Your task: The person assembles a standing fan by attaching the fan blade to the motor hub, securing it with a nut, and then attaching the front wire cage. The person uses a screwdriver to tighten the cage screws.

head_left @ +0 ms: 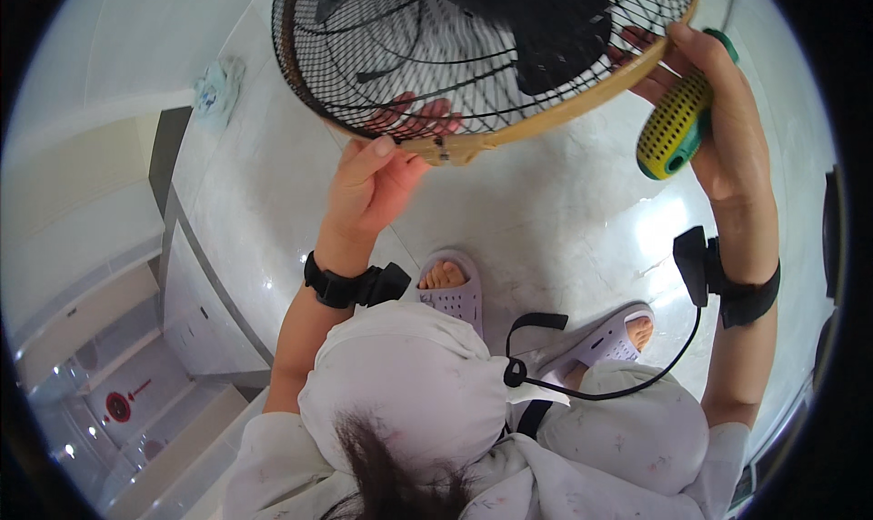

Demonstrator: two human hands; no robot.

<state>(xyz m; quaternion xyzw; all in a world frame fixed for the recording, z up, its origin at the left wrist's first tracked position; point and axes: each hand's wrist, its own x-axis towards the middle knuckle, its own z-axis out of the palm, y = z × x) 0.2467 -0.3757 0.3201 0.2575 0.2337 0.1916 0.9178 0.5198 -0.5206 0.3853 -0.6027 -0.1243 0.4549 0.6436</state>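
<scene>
A fan head (555,115) with a gold rim, black wire guard and dark blades is held up at the top of the head view, its upper part cut off. My left hand (368,183) pinches the lower rim beside a small clip (443,150), thumb outside, fingers showing through the wires. On the right side, my right hand (732,124) grips the rim between thumb and fingers. That same hand also keeps a screwdriver (675,127) against the palm, its yellow-and-green handle pointing down and a thin shaft rising past the thumb.
Below the fan spreads a glossy pale tiled floor (509,211). My feet stand there in lilac slippers (452,292). A crumpled pale plastic bag (218,92) lies at the far left, and white cabinets (205,324) line the left side. A black cable (627,393) runs from my right wrist strap.
</scene>
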